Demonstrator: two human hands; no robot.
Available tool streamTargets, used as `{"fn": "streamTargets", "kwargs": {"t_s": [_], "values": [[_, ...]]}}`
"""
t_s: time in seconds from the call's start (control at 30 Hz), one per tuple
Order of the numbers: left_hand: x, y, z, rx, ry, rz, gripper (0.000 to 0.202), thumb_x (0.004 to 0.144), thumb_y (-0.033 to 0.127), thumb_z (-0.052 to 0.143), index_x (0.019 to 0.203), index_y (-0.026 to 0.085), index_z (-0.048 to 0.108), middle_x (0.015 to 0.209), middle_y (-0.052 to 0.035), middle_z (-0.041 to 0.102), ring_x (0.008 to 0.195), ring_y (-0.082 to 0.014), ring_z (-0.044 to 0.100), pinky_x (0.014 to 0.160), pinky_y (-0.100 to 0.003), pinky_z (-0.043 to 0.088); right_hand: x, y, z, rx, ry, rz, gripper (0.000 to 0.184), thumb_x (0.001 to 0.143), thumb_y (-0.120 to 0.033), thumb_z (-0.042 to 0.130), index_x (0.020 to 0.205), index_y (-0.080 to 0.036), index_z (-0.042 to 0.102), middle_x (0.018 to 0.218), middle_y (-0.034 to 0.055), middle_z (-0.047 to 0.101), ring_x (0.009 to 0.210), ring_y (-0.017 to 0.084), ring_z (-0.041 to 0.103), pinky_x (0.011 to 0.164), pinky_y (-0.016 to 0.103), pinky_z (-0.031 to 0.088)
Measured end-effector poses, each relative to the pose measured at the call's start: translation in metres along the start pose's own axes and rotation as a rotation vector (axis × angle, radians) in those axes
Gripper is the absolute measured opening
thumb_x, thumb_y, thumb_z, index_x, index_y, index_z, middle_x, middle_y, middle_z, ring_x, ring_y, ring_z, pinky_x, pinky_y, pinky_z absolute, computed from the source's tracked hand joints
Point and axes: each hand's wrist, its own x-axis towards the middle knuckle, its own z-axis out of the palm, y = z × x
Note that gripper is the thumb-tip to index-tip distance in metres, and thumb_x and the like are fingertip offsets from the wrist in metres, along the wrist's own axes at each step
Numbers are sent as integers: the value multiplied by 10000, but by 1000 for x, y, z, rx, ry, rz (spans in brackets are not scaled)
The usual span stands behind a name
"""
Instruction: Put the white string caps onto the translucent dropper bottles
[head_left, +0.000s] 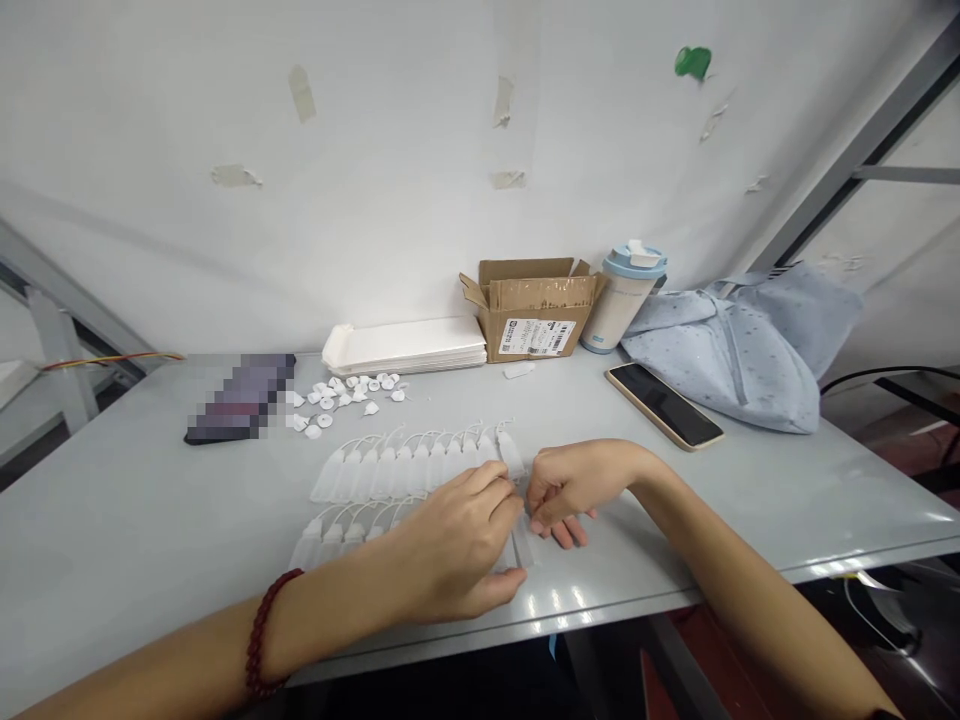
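My left hand (457, 545) and my right hand (574, 485) meet near the front of the grey table (112, 530), fingers curled and pinched together over a small white plastic piece (523, 545) that is mostly hidden. A red bead bracelet (262, 630) is on my left wrist. Just beyond the hands lies an overlapping row of white tags with loops (412, 465). A second, shorter row of tags (345, 530) lies partly under my left hand. Small white caps (341, 398) are scattered further back.
At the back stand a stack of white trays (405, 347), an open cardboard box (532, 305), and a lidded cup (622, 295). A phone (664, 405) and a blue cloth bag (742, 350) lie to the right; a blurred dark object (240, 400) lies left.
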Motion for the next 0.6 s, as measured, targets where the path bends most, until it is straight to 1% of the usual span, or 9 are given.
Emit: {"fn": "streamTargets", "kwargs": {"t_s": [0.13,0.2,0.27,0.33,0.43,0.5,0.53,0.57,0.6], "values": [[0,-10,-19,-58,-38,-92,247,806,284,625,989,121,595,936,-118,634,961,-270,536,783,-386,507,0,3,-1,15,-16,-22,248,823,-338,560,715,-119,605,621,14,646,516,104,617,420,165,403],[-4,-29,-27,-52,-29,-160,246,830,286,605,1021,130,604,949,-109,641,982,-261,538,779,-375,513,-3,3,-2,40,7,-41,286,831,-375,556,703,-124,605,599,10,644,496,99,605,424,172,397],[-10,-58,-33,4,18,-267,255,857,318,557,1032,143,619,952,-104,653,966,-258,557,756,-383,520,-6,4,-5,94,98,-101,327,842,-416,542,693,-131,602,564,2,635,462,91,579,438,187,397],[-19,-92,-37,134,82,-391,292,862,360,520,994,127,639,961,-128,663,970,-295,557,766,-447,510,-6,6,-10,169,299,-205,337,847,-434,533,692,-140,590,559,-2,630,450,87,557,461,206,409],[-34,-136,-39,254,134,-488,306,850,333,479,947,107,661,928,-158,681,978,-345,532,806,-526,471,2,14,-22,203,800,-328,277,864,-394,502,744,-153,570,652,19,646,540,111,588,511,235,454],[-42,-154,-39,243,139,-493,290,853,306,444,940,144,668,940,-133,695,984,-339,533,806,-517,471,12,24,-33,37,1145,-287,202,872,-318,476,827,-153,583,788,63,668,695,159,634,554,262,489],[-44,-159,-37,218,144,-476,282,853,295,435,942,164,670,970,-117,698,992,-331,534,816,-507,469,17,30,-39,-124,1290,-241,170,867,-270,471,876,-153,593,875,88,671,788,185,641,592,283,508],[-46,-163,-36,199,149,-456,274,850,287,434,940,183,671,996,-101,698,999,-322,537,821,-494,469,22,37,-44,-309,1379,-195,186,870,-233,447,950,-156,596,971,108,663,888,209,633,648,314,526],[-47,-165,-34,185,155,-436,267,848,282,436,939,196,673,1020,-88,697,1005,-315,538,828,-484,468,27,43,-49,-370,1396,-184,224,861,-194,444,1026,-149,590,1072,135,639,991,238,605,735,364,526]]}}
